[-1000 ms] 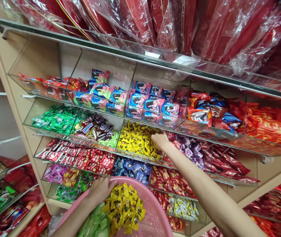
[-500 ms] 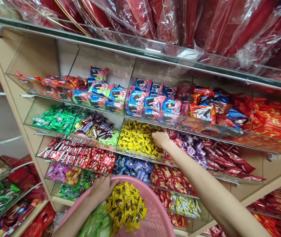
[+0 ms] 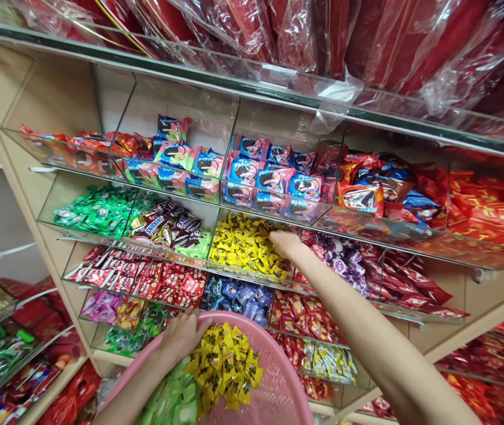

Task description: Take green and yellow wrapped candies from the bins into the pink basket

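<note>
My left hand (image 3: 184, 335) grips the rim of a pink plastic basket (image 3: 280, 360) at the bottom centre, its fingers folded over the edge. Inside the basket lie yellow-wrapped candies (image 3: 227, 366) beside green packets (image 3: 172, 395). Up at the shelf, my right hand (image 3: 285, 243) is at the right side of a bin of yellow candies (image 3: 247, 245). Its fingers are bent down among the wrappers, and whether they hold any candy is hidden.
Clear-fronted bins hold green candies (image 3: 98, 212), Snickers bars (image 3: 167, 224), purple candies (image 3: 344, 260) and blue cookie packs (image 3: 269, 177). A glass shelf edge (image 3: 216, 79) runs above, with red plastic-wrapped items (image 3: 314, 35) on it.
The view has shifted slightly, with the shelves a little higher and further left. My right hand stays at the yellow candy bin and my left hand stays on the basket rim.
</note>
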### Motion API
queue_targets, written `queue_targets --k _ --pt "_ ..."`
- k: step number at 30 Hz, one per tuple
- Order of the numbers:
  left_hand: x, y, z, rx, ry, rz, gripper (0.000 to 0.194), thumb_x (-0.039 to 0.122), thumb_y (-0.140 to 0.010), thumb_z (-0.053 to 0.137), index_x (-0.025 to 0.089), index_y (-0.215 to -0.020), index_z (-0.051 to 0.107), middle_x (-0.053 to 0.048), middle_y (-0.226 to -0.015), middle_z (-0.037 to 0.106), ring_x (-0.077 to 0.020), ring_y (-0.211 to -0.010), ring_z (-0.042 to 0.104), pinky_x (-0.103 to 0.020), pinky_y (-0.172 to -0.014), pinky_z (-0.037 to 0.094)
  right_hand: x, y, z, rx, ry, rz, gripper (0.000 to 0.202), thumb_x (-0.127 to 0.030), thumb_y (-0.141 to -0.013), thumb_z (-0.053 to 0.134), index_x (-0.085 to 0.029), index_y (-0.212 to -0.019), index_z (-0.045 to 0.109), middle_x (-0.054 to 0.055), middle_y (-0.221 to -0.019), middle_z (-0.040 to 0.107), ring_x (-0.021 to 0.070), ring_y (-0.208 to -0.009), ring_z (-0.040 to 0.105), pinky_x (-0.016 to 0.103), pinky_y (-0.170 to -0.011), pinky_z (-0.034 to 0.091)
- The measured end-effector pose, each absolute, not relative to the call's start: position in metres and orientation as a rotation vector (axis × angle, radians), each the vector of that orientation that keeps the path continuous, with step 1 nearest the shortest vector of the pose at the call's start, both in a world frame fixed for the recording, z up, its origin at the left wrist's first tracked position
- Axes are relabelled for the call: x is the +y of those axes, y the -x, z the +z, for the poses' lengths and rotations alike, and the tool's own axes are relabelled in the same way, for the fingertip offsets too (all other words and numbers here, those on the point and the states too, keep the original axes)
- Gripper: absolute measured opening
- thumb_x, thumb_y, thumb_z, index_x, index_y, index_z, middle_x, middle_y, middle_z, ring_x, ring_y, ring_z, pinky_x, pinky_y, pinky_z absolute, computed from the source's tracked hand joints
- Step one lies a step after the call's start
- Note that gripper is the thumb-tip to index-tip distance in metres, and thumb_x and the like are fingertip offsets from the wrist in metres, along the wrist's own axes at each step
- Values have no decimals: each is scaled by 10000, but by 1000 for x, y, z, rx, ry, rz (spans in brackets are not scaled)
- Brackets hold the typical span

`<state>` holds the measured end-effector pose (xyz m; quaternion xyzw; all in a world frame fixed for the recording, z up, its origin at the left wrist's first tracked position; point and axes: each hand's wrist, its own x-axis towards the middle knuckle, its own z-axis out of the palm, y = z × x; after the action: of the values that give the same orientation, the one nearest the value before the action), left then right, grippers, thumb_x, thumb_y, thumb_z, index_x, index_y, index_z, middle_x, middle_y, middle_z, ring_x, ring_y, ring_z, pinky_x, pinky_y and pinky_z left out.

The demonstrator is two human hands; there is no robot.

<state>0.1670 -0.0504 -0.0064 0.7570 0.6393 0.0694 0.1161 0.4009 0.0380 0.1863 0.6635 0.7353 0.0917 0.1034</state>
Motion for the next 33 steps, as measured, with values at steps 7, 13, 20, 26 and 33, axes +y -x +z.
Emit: queue_targets --k 7,13,20,26,33 --pt "-47 -166 -6 1854 -2242 242 564 550 -809 181 155 -954 556 -125 -1020 597 -243 -914 557 -328 -755 400 43 -408 192 2237 -1896 280 314 -133 -754 481 -148 -1060 552 131 -1070 590 203 -937 572 247 -698 440" --pt "-46 -167 -4 1866 -2227 242 555 554 -807 194 160 -953 557 -117 -1004 606 -228 -916 560 -308 -763 394 51 -410 183 2285 -1851 254 318 -141 -738 487 -170 -1047 557 101 -1073 589 181 -929 566 227 -697 422" --pt "-43 -165 -7 1850 -2244 261 581 580 -799 178 166 -939 560 -115 -969 614 -234 -892 567 -316 -746 398 58 -411 177 2318 -1811 143 460 -197 -659 595 -188 -1115 536 76 -1098 579 178 -923 558 205 -711 406" --pt "-41 -164 -6 1876 -2218 247 589 572 -799 190 148 -996 549 -135 -1027 596 -243 -934 554 -328 -778 394 60 -409 173 2364 -1814 143 407 -219 -661 598 -175 -1065 568 71 -1049 601 172 -884 559 197 -690 395" --pt "-39 -162 -5 1876 -2216 261 595 572 -799 190 147 -1017 546 -139 -1025 598 -240 -944 555 -324 -779 396 69 -418 167 2455 -1800 140 351 -248 -668 620 -177 -1009 581 51 -994 619 145 -824 561 179 -656 381"
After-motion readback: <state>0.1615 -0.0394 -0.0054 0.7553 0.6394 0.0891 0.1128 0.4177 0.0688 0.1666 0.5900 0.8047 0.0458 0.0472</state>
